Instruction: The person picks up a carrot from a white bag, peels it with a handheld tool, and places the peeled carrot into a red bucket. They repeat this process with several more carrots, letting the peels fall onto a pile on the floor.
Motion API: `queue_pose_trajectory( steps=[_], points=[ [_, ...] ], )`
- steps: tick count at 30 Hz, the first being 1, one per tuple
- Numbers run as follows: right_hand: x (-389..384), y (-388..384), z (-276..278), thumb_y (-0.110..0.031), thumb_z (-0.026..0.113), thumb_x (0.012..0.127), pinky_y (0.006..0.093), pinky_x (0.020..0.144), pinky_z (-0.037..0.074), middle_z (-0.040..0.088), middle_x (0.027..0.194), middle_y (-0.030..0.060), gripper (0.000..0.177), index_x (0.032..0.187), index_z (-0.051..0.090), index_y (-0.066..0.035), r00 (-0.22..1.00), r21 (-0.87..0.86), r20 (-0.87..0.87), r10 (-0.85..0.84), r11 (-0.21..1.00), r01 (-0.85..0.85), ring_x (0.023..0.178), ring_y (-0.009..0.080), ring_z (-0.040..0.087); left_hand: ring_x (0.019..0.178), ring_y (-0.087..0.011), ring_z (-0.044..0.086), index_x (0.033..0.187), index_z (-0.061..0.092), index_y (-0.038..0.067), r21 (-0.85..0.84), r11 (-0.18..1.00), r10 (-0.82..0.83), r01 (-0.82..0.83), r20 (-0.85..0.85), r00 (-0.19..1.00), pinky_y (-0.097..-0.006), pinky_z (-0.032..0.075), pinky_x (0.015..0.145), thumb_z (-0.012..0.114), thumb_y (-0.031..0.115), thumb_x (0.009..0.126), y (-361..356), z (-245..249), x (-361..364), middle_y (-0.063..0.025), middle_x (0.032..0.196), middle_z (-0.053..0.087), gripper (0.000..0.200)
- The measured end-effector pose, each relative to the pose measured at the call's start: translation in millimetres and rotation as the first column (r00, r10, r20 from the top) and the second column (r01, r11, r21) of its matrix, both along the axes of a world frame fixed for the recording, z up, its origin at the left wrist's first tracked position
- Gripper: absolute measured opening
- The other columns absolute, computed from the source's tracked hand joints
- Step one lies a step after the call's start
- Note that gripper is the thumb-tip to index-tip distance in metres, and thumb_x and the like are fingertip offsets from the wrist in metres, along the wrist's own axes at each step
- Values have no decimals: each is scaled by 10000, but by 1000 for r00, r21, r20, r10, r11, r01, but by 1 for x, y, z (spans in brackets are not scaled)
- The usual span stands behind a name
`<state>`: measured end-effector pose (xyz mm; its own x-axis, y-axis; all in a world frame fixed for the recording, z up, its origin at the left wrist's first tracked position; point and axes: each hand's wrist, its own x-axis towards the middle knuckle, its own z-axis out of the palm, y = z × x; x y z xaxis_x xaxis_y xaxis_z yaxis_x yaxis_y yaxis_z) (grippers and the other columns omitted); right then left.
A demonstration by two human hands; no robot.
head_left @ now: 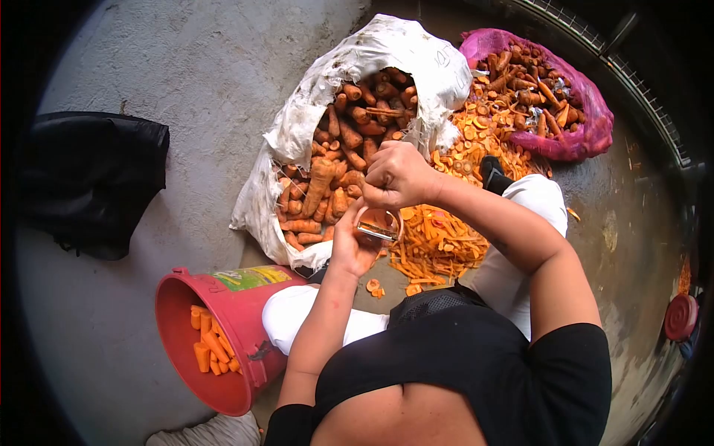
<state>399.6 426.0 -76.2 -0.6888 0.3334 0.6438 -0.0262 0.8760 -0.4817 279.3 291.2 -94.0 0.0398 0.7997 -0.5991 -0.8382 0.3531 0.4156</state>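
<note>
My left hand [352, 241] is closed around a peeler [378, 231] with a metal blade, held in front of my body. My right hand [398, 177] is a closed fist just above it, close to the left fingertips; what it grips, if anything, is hidden. Beyond both hands, a white sack [290, 130] lies open, full of unpeeled carrots [349, 134]. Orange peelings [439, 241] are heaped on the floor below my right forearm.
A red bucket [167, 334] with peeled carrots [212, 342] inside lies tilted at the lower left. A pink mesh sack [591, 111] of carrots stands at the upper right. Black cloth [100, 175] is at the left, a red lid [680, 317] at the far right.
</note>
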Motion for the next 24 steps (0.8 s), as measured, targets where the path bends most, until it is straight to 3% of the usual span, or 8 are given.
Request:
queue_pose_trajectory(
  steps=[3,5,7,10,13,17,19,24],
  points=[
    [-1,9,-12,-200,617,727,324,536,400,480,463,40,329,451,461,-113,995,-6,13,-103,995,103,453,232,488,770,-181,639,1065,590,99,-51,997,56,-59,-62,996,-329,537,619,487,354,963,4,4,2,-53,878,644,293],
    [3,29,-19,-199,610,751,305,549,437,497,450,42,325,449,513,-128,963,-41,89,-254,965,259,427,230,500,689,-170,628,1102,563,103,81,985,-144,150,-75,987,-293,475,508,455,390,973,-3,2,-6,-65,865,636,333],
    [20,65,-13,-232,572,806,301,581,484,554,461,48,323,502,628,-140,753,-23,474,-456,848,529,415,224,539,652,-161,617,1124,545,92,110,953,-271,282,-105,957,-278,447,475,442,404,976,-10,7,-2,-74,860,632,361],
    [40,93,-23,-329,486,869,338,549,507,617,511,50,392,607,708,-140,478,328,349,-806,583,744,441,208,598,661,-171,604,1162,512,53,132,950,-274,283,-87,958,-288,473,508,410,399,985,-13,14,2,-99,857,611,402],
    [34,87,-23,-329,508,842,386,509,506,626,548,125,387,601,698,-92,580,78,396,-712,655,752,483,271,630,687,-199,601,1153,517,33,60,978,-196,199,-53,979,-293,486,529,382,394,991,-7,20,3,-118,870,603,418],
    [16,40,5,-283,554,843,316,439,429,590,471,17,323,616,718,-122,856,-218,368,-362,861,459,394,157,542,730,-230,598,1121,535,16,43,991,-127,126,30,991,-310,503,576,357,391,996,0,-11,-12,-144,896,606,434],
    [9,21,0,-245,602,781,334,505,426,550,466,33,279,536,659,-127,971,-49,100,-216,974,222,432,188,523,770,-218,612,1116,553,31,21,996,-91,90,40,995,-336,516,634,388,399,989,4,-21,-17,-127,919,620,422],
    [5,-5,5,-206,629,715,343,608,414,544,515,58,287,474,524,-90,992,32,116,-48,998,45,525,217,532,892,-221,642,1155,566,90,-78,997,10,-9,20,1000,-368,553,790,480,450,949,7,0,1,-94,1014,643,424]
  ],
)
